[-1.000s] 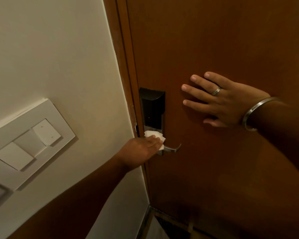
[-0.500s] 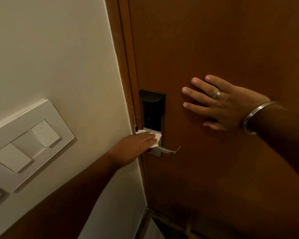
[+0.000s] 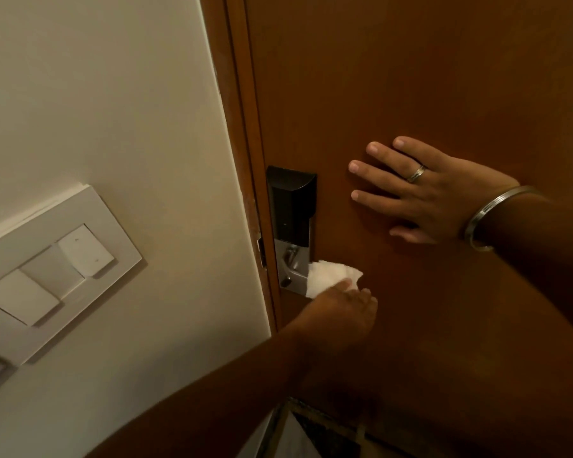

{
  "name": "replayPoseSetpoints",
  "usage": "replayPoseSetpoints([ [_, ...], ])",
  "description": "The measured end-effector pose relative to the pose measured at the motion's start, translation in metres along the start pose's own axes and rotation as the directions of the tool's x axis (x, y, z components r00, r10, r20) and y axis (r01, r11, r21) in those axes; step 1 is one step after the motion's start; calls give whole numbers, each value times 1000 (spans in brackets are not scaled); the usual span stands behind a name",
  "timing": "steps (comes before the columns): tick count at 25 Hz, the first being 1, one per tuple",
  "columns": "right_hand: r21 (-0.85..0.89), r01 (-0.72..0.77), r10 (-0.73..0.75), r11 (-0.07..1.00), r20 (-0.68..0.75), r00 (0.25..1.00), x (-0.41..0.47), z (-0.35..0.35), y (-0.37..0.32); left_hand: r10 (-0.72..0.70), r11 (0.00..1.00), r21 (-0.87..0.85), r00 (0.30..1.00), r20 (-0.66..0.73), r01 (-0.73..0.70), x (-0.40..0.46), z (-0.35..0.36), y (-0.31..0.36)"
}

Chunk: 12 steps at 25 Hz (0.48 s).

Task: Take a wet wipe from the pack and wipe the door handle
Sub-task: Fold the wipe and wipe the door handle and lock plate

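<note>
A brown wooden door (image 3: 411, 77) carries a black electronic lock (image 3: 291, 206) with a silver plate (image 3: 291, 266) below it. My left hand (image 3: 341, 309) grips a white wet wipe (image 3: 331, 276) wrapped over the lever handle, which the wipe and hand hide. My right hand (image 3: 424, 196) lies flat on the door to the right of the lock, fingers spread, with a ring and a metal bangle at the wrist. The wipe pack is not in view.
A cream wall (image 3: 96, 94) stands left of the door frame (image 3: 239, 127), with a white switch panel (image 3: 47, 269) on it. A strip of floor (image 3: 311, 431) shows at the bottom.
My left hand has slid the wipe to the right along the lever, from the base by the plate out over its end. The right hand stays flat on the door.
</note>
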State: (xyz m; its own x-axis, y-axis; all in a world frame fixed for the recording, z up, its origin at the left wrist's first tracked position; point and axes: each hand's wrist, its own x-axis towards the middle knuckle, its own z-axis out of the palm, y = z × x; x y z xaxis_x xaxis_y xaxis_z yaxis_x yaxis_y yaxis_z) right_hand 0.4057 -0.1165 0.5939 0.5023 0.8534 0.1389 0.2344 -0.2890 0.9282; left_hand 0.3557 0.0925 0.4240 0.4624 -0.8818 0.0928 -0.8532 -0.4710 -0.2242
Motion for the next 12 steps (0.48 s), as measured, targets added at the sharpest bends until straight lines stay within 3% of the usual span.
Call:
replayPoseSetpoints([
  [3,-10,-9,9,1000,-22,1000,0,1,0,-111,991,-70,994,11,112,-29,7,-21],
  [5,-27,-5,5,1000,-24,1000,0,4,0,-113,989,-106,989,-94,102,-53,12,-45],
  [12,-11,2,-2,1000,-10,1000,0,5,1,149,989,32,967,-208,-145,-56,8,-58],
])
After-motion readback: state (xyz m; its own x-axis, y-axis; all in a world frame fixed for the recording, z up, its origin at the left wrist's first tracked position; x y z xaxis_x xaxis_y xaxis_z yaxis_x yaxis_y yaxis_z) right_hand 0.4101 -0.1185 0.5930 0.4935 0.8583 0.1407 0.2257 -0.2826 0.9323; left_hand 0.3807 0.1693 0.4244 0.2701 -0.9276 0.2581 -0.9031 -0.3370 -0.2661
